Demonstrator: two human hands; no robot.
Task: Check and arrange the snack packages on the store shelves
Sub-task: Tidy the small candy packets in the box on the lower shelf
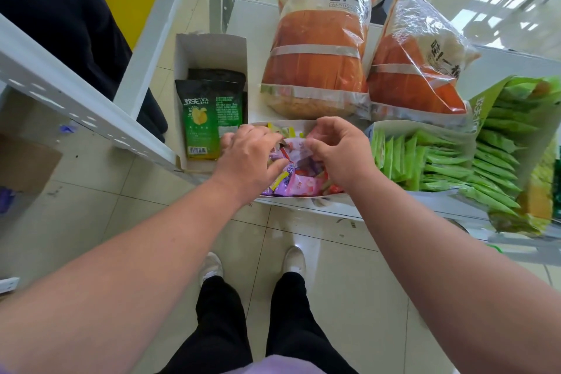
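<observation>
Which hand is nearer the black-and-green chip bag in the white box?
Left. The left hand sits just beside the chip bag, in the candy tray. The right hand is farther right, across the tray.

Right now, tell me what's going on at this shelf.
A person stands at a white shelf with both hands in a tray of small mixed sweets. The left hand reaches into the pile, and the right hand pinches a pale wrapper. Two big orange bags sit behind the tray, a box of dark green packets lies to its left and green sachets to its right.
</observation>
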